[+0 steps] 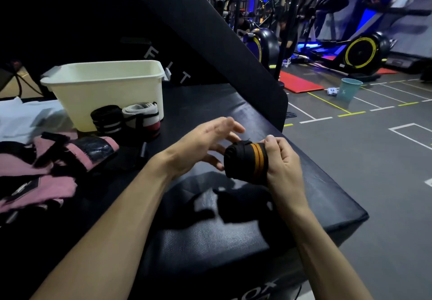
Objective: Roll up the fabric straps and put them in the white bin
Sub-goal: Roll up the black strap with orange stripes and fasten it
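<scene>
So the biggest thing here is the black padded gym box [233, 236] everything sits on, textured top, with a tall black pad [210, 30] leaning behind it that has white letters on it. Off to the right is grey gym floor [374, 159] with white and yellow lines, a red mat [300, 83], a teal bucket [349, 89], and bikes with yellow-rimmed wheels [361, 52] further back.

On the box, back left, sits the white bin [105, 89]; can't see inside it from this angle. Right in front of it, touching its wall, are two rolled straps: a black one with white stripes [106, 119] and a white one with a red edge [145, 118]. Left of those is a messy heap of pink and black straps [46, 171], still unrolled.

Now the hands. The right hand [284, 161] has its fingers and thumb wrapped round a black rolled strap with orange stripes [245, 160], held up above the box top. The left hand [205, 145] is loose, fingers mostly straight, fingertips just brushing the roll's left end, not gripping anything.
</scene>
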Tool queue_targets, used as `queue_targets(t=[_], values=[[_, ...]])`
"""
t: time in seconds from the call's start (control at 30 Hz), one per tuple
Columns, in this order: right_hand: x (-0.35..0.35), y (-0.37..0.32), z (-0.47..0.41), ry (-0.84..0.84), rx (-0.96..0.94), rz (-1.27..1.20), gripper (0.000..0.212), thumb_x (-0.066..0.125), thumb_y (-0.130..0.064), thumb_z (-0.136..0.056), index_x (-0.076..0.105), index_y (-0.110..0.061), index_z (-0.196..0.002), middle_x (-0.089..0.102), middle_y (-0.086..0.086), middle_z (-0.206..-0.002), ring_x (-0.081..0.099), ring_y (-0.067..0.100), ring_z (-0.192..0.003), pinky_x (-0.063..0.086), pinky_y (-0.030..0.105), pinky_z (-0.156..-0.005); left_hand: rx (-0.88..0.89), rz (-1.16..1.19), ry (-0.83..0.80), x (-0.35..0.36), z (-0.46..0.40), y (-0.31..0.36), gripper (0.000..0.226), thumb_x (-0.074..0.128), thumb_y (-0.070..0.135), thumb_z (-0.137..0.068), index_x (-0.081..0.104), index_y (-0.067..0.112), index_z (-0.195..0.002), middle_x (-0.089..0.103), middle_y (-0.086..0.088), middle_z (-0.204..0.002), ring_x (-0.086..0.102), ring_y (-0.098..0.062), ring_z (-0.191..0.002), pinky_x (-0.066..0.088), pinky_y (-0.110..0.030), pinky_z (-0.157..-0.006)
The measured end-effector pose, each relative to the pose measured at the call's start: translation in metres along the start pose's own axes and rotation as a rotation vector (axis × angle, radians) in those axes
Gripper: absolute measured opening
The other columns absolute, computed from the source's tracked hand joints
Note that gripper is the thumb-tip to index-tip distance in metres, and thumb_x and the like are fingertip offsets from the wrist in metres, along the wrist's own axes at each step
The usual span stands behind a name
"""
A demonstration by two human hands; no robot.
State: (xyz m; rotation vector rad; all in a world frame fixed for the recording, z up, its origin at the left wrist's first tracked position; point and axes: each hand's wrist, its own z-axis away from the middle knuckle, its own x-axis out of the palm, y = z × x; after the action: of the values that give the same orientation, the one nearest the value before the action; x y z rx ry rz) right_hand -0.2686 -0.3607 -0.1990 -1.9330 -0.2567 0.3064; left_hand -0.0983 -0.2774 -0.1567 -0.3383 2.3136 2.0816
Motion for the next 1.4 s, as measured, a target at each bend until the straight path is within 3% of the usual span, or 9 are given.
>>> queue_targets(t=[0.13, 0.2, 0.33, 0.43, 0.57, 0.77, 1.1, 1.27, 1.4], values=[[-0.001, 0.006, 0.000, -0.077, 0.134, 0.009, 0.044, 0.039, -0.053, -0.105, 0.061, -0.016, -0.098, 0.068, -0.004, -0.089, 0.065, 0.007, -0.081, 0.053, 0.032, -0.077, 0.018, -0.151, -0.047, 0.009, 0.000, -0.005, 0.032, 0.062, 0.035, -0.101, 0.061, 0.027, -0.133, 0.063, -0.001, -0.117, 0.066, -0.011, -0.098, 0.062, -0.042, -0.072], [0.001, 0.005, -0.001, -0.173, 0.277, -0.240, 0.045, 0.047, -0.056, -0.100, 0.064, -0.016, -0.110, 0.073, 0.011, -0.108, 0.073, 0.025, -0.097, 0.061, 0.045, -0.082, 0.001, -0.103, 0.046, 0.012, -0.004, -0.007, 0.028, 0.057, 0.027, -0.104, 0.062, 0.021, -0.131, 0.062, -0.002, -0.114, 0.064, -0.012, -0.094, 0.061, -0.039, -0.067], [-0.003, 0.001, -0.001, -0.213, 0.282, -0.430, 0.042, 0.072, -0.023, -0.086, 0.062, -0.010, -0.125, 0.073, 0.016, -0.109, 0.075, 0.031, -0.095, 0.061, 0.035, -0.074, -0.069, 0.107, 0.243, 0.004, -0.008, -0.006, 0.029, 0.045, 0.030, -0.107, 0.063, 0.017, -0.125, 0.061, -0.010, -0.106, 0.065, -0.020, -0.080, 0.054, -0.030, -0.054], [-0.005, 0.000, 0.001, -0.213, 0.206, -0.338, 0.026, 0.073, -0.004, -0.089, 0.070, -0.008, -0.114, 0.077, 0.009, -0.093, 0.075, 0.023, -0.082, 0.058, 0.029, -0.067, -0.117, 0.266, 0.296, 0.004, -0.008, -0.005, 0.035, 0.042, 0.039, -0.106, 0.066, 0.014, -0.113, 0.064, -0.013, -0.091, 0.064, -0.021, -0.067, 0.051, -0.029, -0.056], [-0.006, -0.006, 0.004, -0.217, 0.272, -0.306, 0.012, 0.071, -0.002, -0.090, 0.074, -0.009, -0.100, 0.076, 0.007, -0.084, 0.069, 0.014, -0.069, 0.051, 0.025, -0.060, -0.144, 0.390, 0.330, 0.004, -0.010, -0.005, 0.038, 0.044, 0.042, -0.104, 0.067, 0.012, -0.098, 0.065, -0.011, -0.078, 0.062, -0.022, -0.063, 0.049, -0.032, -0.057], [-0.004, -0.015, 0.008, -0.232, 0.409, -0.355, 0.005, 0.068, -0.007, -0.093, 0.073, -0.008, -0.092, 0.073, 0.010, -0.080, 0.068, 0.014, -0.068, 0.052, 0.020, -0.055, -0.174, 0.489, 0.405, 0.002, -0.013, -0.008, 0.038, 0.047, 0.042, -0.103, 0.063, 0.008, -0.108, 0.064, -0.014, -0.083, 0.063, -0.024, -0.064, 0.050, -0.033, -0.056], [-0.005, -0.034, 0.006, -0.193, 0.588, -1.205, 0.016, 0.063, -0.024, -0.086, 0.074, -0.017, -0.076, 0.072, -0.005, -0.086, 0.067, 0.013, -0.100, 0.047, 0.034, -0.097, -0.166, 0.598, 0.291, 0.007, -0.012, -0.005, 0.040, 0.045, 0.041, -0.103, 0.062, 0.005, -0.106, 0.061, -0.014, -0.084, 0.059, -0.023, -0.059, 0.048, -0.028, -0.049], [0.002, -0.034, 0.004, -0.189, 0.578, -1.246, 0.036, 0.053, -0.013, -0.082, 0.074, -0.020, -0.111, 0.067, -0.008, -0.079, 0.068, 0.006, -0.072, 0.046, 0.024, -0.078, -0.132, 0.597, 0.210, 0.007, -0.009, -0.005, 0.040, 0.043, 0.044, -0.103, 0.063, 0.009, -0.098, 0.060, -0.010, -0.080, 0.055, -0.020, -0.059, 0.041, -0.026, -0.052], [0.011, -0.036, 0.008, -0.219, 0.506, -1.051, 0.049, 0.042, 0.006, -0.086, 0.070, -0.021, -0.117, 0.064, -0.002, -0.073, 0.043, 0.004, -0.048, 0.031, 0.012, -0.047, -0.018, 0.513, 0.084, 0.006, -0.005, -0.002, 0.042, 0.043, 0.047, -0.100, 0.074, 0.019, -0.095, 0.058, -0.007, -0.080, 0.047, -0.018, -0.060, 0.025, -0.030, -0.055]])
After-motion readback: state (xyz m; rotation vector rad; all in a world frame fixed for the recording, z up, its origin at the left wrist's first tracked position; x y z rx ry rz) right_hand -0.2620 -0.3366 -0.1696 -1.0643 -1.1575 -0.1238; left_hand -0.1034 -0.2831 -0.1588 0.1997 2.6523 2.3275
